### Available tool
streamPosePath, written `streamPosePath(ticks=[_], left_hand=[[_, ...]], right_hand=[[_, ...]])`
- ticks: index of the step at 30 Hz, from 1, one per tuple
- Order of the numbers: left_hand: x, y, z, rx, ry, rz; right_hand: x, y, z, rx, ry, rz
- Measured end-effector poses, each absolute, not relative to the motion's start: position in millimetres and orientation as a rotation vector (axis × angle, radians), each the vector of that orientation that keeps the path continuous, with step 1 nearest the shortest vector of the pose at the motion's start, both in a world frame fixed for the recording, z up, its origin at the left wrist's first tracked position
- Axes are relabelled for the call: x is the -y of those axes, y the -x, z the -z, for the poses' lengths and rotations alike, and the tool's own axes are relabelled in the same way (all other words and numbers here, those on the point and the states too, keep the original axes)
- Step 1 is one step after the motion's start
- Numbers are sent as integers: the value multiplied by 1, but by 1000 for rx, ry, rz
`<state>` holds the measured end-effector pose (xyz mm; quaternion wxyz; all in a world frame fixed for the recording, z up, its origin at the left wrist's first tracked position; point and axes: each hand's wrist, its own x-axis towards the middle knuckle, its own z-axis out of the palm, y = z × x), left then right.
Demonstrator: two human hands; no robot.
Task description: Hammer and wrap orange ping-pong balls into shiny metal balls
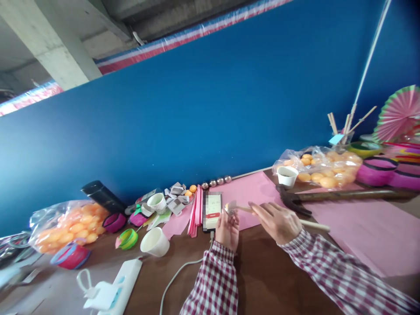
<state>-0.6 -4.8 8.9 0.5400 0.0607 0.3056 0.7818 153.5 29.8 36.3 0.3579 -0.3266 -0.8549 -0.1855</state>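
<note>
My right hand [278,222] is closed around a long pale wooden stick [316,226], which slants across from lower right toward my other hand. The stick's far tip reaches a small greyish, shiny thing at the fingertips of my left hand [227,229]; blur hides what it is. That left hand is palm up with its fingers curled. Just beside it lies a phone [213,213] with a lit screen and a cable plugged into its lower end. Beyond my hands, pink paper [251,190] covers part of the brown table.
Several steel balls [220,180] line the wall. A hammer [348,195], a white cup [288,176] and a bag of orange balls [328,168] are on the right. At left stand a paper cup [155,242], a power strip [126,280] and another bag of orange balls [72,225].
</note>
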Motion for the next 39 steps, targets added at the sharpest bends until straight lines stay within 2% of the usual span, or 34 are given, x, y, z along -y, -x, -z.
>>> streamPosePath(ticks=[39], left_hand=[[9, 3, -5, -565, -264, -1774]], right_hand=[[-38, -154, -35, 2112, 1072, 372]])
